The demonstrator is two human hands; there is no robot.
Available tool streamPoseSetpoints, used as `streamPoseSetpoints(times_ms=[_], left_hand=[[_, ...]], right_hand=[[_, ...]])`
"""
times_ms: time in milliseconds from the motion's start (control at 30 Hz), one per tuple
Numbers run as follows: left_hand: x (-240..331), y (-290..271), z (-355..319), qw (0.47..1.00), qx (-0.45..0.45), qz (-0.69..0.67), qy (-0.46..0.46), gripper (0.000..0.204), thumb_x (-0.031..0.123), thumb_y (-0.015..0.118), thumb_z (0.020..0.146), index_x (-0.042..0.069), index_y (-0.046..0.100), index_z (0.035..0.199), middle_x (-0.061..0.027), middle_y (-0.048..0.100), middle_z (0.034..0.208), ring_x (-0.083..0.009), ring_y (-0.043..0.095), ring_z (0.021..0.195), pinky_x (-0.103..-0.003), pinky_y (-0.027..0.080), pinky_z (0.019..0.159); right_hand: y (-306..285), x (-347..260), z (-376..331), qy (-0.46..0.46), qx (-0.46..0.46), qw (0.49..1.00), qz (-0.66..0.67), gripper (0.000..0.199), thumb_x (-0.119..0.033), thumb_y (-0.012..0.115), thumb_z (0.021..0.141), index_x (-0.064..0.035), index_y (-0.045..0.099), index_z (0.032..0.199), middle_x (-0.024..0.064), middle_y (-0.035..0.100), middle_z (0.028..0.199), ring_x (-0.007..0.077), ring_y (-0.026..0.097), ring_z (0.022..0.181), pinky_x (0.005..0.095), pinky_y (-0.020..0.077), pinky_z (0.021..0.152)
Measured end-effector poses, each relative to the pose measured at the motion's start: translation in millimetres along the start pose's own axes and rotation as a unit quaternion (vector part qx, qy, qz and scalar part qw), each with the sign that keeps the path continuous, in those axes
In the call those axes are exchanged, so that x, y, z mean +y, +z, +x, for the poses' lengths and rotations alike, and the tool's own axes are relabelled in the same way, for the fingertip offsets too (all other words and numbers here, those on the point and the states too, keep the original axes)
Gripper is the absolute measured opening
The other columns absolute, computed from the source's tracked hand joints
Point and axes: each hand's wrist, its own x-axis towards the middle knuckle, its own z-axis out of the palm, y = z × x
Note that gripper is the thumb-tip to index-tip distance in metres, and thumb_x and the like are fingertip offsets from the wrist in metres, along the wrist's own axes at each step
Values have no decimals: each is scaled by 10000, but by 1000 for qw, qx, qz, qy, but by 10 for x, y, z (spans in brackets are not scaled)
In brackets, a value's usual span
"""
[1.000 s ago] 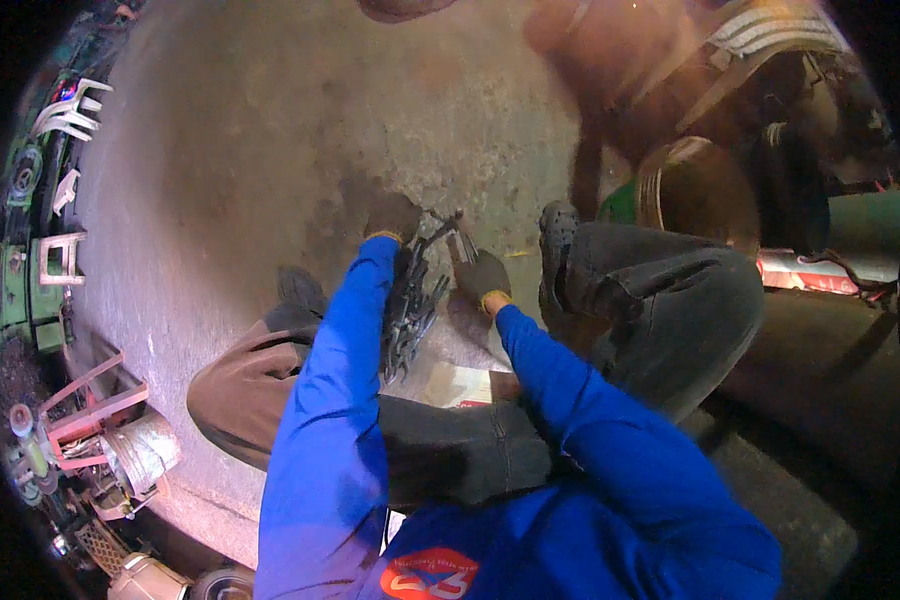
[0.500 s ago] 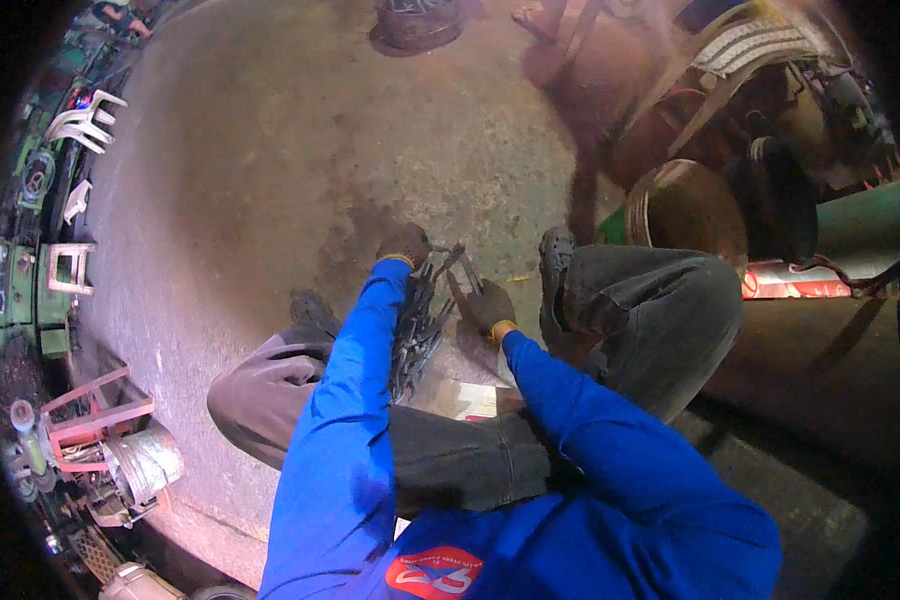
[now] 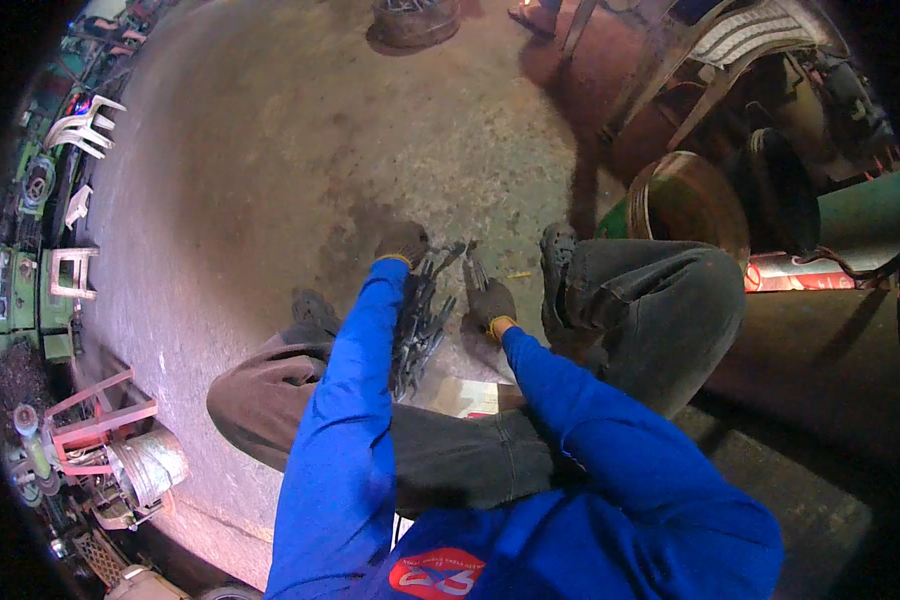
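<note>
Both my hands wear dark gloves with yellow cuffs, low over the floor between my legs. My left hand (image 3: 402, 243) is curled at the far end of a heap of slim dark metal pieces (image 3: 420, 335); its fingers are mostly hidden, and what they grip is unclear. Beside its right side, one short metal piece (image 3: 452, 255) slants out toward the middle. My right hand (image 3: 491, 303) is closed around narrow grey metal pieces (image 3: 477, 268) that point away from me, side by side. Whether these are loose strips or the arms of one tool I cannot tell.
A round metal tub (image 3: 415, 25) stands at the far edge. To the right are a tilted drum (image 3: 688, 205) and a chair (image 3: 750, 45). White stools (image 3: 73, 272), a red frame (image 3: 95, 425) and a bucket (image 3: 148, 465) line the left. A pale sheet (image 3: 460, 397) lies near my leg.
The slim metal pieces at my right hand were spread in a V; now they lie closer together, farther from the left hand. My left hand has hardly moved.
</note>
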Motion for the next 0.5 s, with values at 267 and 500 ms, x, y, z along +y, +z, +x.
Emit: streamPoseSetpoints(times_ms=[267, 500], left_hand=[[29, 26, -130, 998, 54, -30, -33, 284, 278, 653, 904, 143, 784, 1116, -190, 741, 1193, -402, 703, 1129, -504, 559, 978], [269, -234, -391, 992, 88, 82, -28, 245, 196, 614, 924, 145, 787, 1090, -191, 736, 1179, -416, 690, 1146, -502, 557, 976]], right_hand=[[-210, -468, 204, -162, 119, 969, 144, 562, -498, 641, 920, 33, 707, 1089, 316, 721, 1101, 502, 689, 1038, 533, 551, 907], [-73, -188, -145, -33, -37, 999, 3, 480, -437, 612, 955, 19, 704, 1071, 295, 718, 1068, 512, 677, 1037, 576, 531, 882]])
